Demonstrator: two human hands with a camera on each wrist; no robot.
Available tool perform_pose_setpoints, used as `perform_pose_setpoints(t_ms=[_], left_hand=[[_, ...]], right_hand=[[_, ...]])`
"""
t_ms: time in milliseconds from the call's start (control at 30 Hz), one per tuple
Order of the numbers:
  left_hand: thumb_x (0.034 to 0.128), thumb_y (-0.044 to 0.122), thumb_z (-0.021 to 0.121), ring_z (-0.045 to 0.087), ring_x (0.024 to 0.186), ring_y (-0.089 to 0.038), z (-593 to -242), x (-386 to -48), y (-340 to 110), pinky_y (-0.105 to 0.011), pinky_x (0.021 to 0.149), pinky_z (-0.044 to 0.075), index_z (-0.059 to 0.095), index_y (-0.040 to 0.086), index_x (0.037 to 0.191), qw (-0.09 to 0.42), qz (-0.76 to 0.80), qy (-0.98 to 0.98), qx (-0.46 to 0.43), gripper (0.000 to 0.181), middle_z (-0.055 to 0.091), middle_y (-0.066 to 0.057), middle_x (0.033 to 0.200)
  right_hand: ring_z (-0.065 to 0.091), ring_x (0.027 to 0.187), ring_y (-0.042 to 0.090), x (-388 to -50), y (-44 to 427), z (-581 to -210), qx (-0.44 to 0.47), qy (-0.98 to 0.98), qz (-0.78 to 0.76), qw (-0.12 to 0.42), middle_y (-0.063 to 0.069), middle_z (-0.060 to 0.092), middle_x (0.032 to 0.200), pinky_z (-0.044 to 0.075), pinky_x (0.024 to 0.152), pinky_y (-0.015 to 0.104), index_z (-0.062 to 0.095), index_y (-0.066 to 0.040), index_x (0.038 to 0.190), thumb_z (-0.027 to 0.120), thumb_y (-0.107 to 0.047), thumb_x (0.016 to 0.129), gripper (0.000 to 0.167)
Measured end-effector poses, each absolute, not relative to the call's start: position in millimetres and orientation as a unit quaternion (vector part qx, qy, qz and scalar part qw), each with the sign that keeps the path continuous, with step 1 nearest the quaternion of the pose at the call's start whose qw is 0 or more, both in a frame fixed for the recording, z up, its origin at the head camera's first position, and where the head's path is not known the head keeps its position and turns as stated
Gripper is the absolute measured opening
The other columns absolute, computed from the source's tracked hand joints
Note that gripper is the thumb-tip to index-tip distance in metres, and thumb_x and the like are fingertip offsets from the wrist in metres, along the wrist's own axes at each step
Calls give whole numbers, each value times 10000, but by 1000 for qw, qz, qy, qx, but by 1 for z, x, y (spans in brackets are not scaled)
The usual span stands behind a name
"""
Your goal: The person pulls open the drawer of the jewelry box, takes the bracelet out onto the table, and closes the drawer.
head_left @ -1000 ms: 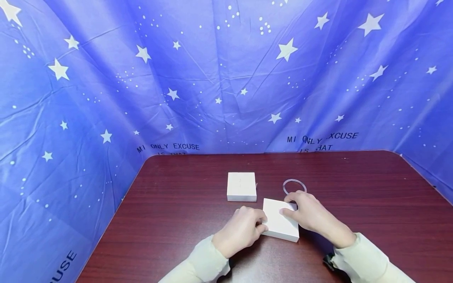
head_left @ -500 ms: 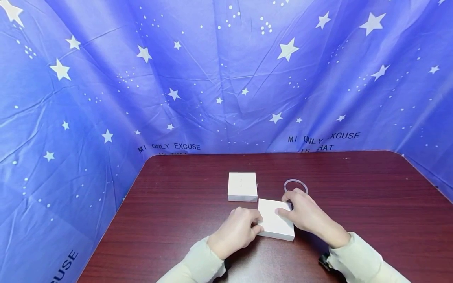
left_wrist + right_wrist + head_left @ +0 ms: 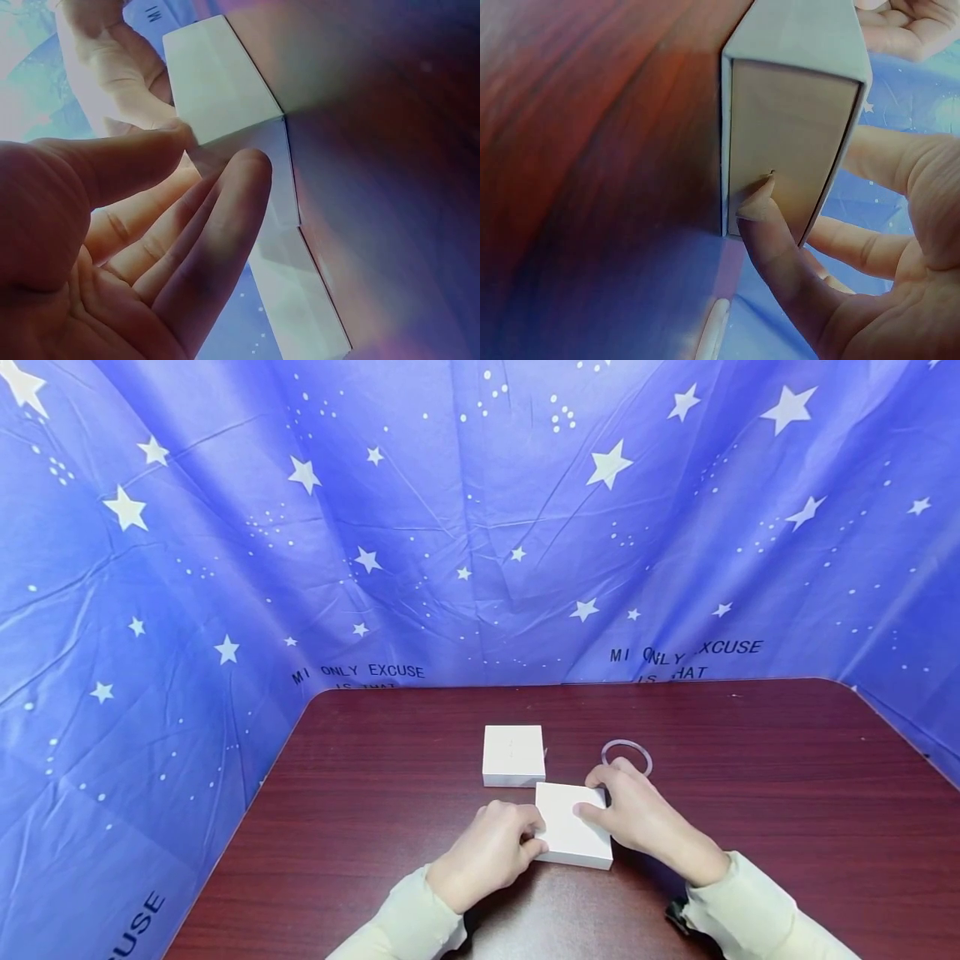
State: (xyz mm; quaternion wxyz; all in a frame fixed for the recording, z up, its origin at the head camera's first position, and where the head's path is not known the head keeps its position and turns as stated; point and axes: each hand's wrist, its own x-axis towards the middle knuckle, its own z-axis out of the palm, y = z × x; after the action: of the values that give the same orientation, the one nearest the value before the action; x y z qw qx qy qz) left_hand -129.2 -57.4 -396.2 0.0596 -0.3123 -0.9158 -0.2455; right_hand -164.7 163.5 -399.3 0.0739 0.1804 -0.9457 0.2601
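Observation:
A flat white sleeve box point(image 3: 573, 827) lies on the table between both hands. My left hand point(image 3: 487, 850) grips its left edge, with thumb and fingers against the end and corner in the left wrist view. My right hand point(image 3: 647, 818) holds the box at its right side, thumb on top in the head view. Inside the sleeve's end, the tan drawer face point(image 3: 799, 112) shows in the right wrist view, flush or nearly so. A fingertip of the right hand touches it beside a small dark spot; what that spot is I cannot tell.
A second white box point(image 3: 513, 752), with a small tab on its right side, sits just behind the held one. Beyond the right hand lies a pale purple ring point(image 3: 627, 744). The dark red wooden table point(image 3: 360, 760) ends at a blue star-patterned curtain point(image 3: 465, 527).
Both hands have slid the held box to the left along the table, keeping the same hold. The second box and the ring have stayed in place.

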Motion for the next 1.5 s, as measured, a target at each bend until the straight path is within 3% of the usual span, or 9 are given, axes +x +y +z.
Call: perform_pose_setpoints(t_ms=[667,1033,1500], left_hand=[[800,124,760,466,597,48,-395,-125,-78,-130,566,397,655,173,784,40,-258,-921,-290,117,536,186,646],[794,137,766,450,574,32,-393,-123,-88,-152,555,397,632,181,783,40,-263,-924,-276,141,502,184,619],[783,120,766,310,513,14,-386,-123,-98,-178,463,302,430,167,646,33,-239,-928,-284,366,312,146,529]], right_hand=[[558,900,187,-163,146,-394,181,-942,281,20,39,551,966,458,816,398,628,-52,998,770,-238,772,326],[540,906,192,-163,137,-398,190,-939,287,31,47,561,961,446,831,392,640,-25,1004,769,-212,762,332],[559,921,187,-160,122,-396,201,-937,285,32,51,559,975,461,834,382,653,2,1039,777,-196,762,362]])
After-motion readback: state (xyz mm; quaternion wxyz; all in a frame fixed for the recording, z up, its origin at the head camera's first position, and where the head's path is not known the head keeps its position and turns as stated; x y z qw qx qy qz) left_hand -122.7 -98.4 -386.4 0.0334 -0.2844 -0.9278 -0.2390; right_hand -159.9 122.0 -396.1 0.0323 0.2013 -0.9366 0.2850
